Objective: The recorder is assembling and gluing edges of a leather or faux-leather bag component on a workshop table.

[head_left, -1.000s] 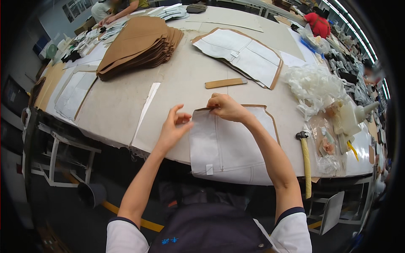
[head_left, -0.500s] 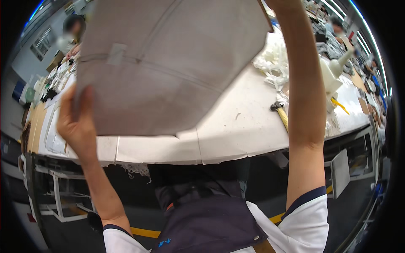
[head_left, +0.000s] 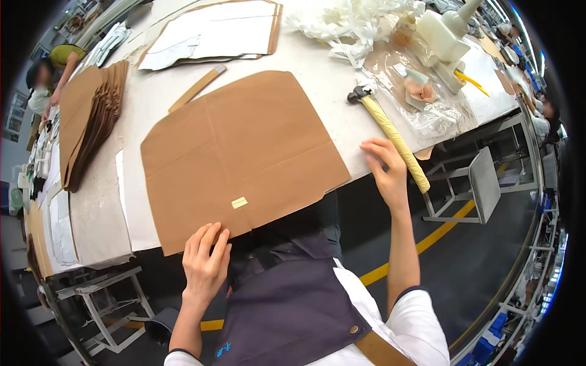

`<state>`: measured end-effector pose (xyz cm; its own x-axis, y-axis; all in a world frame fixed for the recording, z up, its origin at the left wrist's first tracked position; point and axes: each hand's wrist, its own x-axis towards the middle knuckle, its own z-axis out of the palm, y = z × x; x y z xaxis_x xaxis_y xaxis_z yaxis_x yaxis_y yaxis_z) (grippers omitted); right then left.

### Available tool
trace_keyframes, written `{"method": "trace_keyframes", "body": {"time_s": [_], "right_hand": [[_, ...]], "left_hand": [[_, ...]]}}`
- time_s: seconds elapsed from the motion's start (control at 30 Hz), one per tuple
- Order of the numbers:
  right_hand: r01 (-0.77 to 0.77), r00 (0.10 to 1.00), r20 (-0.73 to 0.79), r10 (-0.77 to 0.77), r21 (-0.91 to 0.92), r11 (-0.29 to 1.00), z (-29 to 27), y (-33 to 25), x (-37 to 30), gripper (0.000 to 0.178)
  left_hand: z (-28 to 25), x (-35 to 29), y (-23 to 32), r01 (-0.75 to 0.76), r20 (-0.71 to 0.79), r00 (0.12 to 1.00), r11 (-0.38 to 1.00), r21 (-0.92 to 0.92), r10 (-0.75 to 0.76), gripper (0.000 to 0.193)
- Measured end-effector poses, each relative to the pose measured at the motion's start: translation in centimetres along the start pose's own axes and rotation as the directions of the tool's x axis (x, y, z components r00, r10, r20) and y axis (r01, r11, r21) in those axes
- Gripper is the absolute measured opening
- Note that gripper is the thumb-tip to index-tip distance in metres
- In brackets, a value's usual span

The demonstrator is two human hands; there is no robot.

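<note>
A large brown leather-like panel point(head_left: 262, 131) lies flat on the table, its near edge reaching over the table's front. It has faint crease lines and a small pale yellow piece of tape point(head_left: 240, 202) near that edge. My left hand point(head_left: 206, 259) rests its outstretched fingers on the panel's near edge, just below the tape. Off the panel's right corner, my right hand point(head_left: 389, 174) is raised with fingers loosely curved and apart, nothing in it. Close beside it lies a hammer point(head_left: 390, 131) with a yellow-wrapped handle sticking out past the table edge.
Brown pieces point(head_left: 91, 122) lie stacked at the left. White pattern sheets point(head_left: 210, 33) lie at the back, with a flat wooden strip point(head_left: 196, 88) before them. White scraps point(head_left: 345, 27), a plastic bag point(head_left: 436, 116) and a white bottle point(head_left: 442, 39) occupy the back right. A person point(head_left: 61, 61) works far left.
The panel was held up in both hands with its greyish side towards me; now it lies on the table, brown side up. Both hands have come down, and the right has let go.
</note>
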<state>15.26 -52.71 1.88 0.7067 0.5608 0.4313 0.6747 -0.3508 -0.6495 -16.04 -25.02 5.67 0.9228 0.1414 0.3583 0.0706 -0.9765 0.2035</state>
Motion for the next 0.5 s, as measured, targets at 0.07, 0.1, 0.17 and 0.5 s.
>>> {"method": "trace_keyframes", "body": {"time_s": [0.07, 0.1, 0.17, 0.5], "right_hand": [[-0.157, 0.967, -0.169, 0.190, 0.190, 0.969, -0.7, -0.9, -2.8, 0.018], [-0.168, 0.965, -0.170, 0.198, 0.180, 0.969, -1.4, -1.5, -3.9, 0.018], [-0.304, 0.917, -0.094, 0.387, 0.462, 0.833, -2.0, -2.3, -5.5, 0.016], [-0.503, 0.836, 0.063, 0.545, 0.486, 0.714, -0.1, -4.3, -5.0, 0.024]], "left_hand": [[0.2, -1.1, 0.8, 0.041, 0.041, 0.998, 0.999, -0.020, -0.040, 0.031], [0.3, -1.6, 0.6, 0.100, 0.021, 0.995, 0.993, -0.059, -0.099, 0.030], [0.5, -2.4, 0.1, 0.218, -0.026, 0.975, 0.970, -0.104, -0.221, 0.026], [-1.3, -8.4, -3.7, 0.686, -0.141, 0.514, 0.504, -0.525, -0.846, 0.028]]}}
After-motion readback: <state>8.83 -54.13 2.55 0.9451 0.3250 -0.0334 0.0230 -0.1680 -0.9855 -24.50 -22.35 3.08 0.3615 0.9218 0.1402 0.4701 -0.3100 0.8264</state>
